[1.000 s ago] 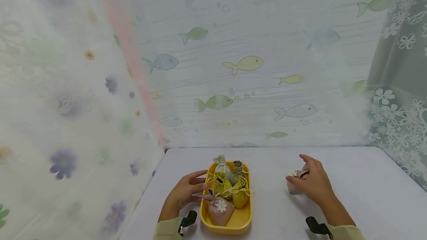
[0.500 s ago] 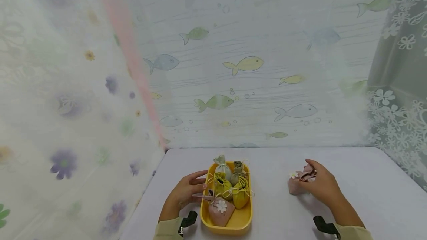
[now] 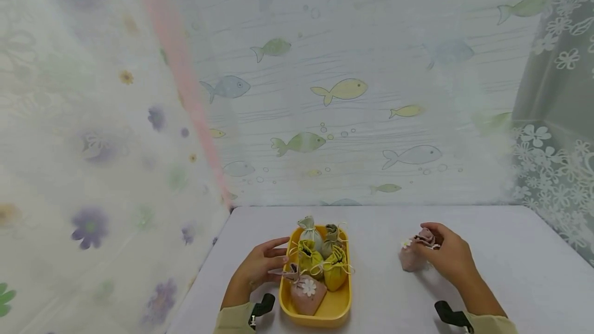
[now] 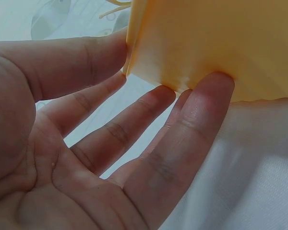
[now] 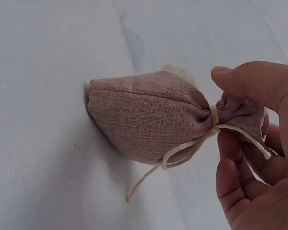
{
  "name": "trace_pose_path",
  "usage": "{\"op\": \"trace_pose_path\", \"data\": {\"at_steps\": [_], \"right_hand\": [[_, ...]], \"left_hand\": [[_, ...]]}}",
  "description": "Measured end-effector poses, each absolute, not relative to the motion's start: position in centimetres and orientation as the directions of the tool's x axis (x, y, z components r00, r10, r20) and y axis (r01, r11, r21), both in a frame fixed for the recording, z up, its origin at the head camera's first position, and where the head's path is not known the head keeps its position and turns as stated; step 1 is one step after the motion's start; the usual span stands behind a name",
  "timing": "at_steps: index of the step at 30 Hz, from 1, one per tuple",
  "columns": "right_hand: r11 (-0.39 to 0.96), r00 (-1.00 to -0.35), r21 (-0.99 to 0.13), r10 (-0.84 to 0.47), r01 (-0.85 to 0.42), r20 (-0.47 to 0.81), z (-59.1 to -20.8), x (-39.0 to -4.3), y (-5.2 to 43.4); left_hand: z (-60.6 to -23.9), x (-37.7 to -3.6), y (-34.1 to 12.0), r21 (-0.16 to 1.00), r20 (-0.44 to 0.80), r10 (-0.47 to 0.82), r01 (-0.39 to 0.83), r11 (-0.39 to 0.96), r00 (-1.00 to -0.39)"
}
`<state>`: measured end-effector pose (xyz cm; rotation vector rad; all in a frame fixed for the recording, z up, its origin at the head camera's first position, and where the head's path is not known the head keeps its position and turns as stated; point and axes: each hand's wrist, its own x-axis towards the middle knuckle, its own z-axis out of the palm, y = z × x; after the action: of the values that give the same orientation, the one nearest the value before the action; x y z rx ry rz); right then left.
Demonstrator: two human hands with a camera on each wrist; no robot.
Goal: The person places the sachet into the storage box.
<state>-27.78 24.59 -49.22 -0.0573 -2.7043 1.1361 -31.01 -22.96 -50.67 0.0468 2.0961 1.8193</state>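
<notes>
My right hand pinches the gathered neck of a dusty-pink drawstring pouch between thumb and fingers. This pouch has a pale cord tied in a bow and a white flower on its far side. It stands slightly tilted at the table's right; whether its base touches the cloth I cannot tell. On the other side, my left hand touches the outer wall of a yellow tray with mostly straight fingers. Inside the tray lie another pink pouch with a white flower, two mustard pouches, a pale pouch and an olive-grey pouch.
A white cloth covers the table. A fish-print curtain hangs along its back edge, and a flower-print curtain along the left. Bare tray floor shows at the near right corner.
My right hand has shifted slightly right, and its fingers have settled around the pouch's neck. The pouch has tilted a little. My left hand and the tray have stayed in place.
</notes>
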Motion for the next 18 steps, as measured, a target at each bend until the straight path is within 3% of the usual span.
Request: {"op": "trace_pose_path", "data": {"at_steps": [18], "right_hand": [[0.698, -0.932, -0.701, 0.140, -0.148, 0.336, -47.9, -27.2, 23.4]], "left_hand": [[-50.8, -31.0, -23.0, 0.963, -0.251, 0.248, -0.215, 0.164, -0.936]]}}
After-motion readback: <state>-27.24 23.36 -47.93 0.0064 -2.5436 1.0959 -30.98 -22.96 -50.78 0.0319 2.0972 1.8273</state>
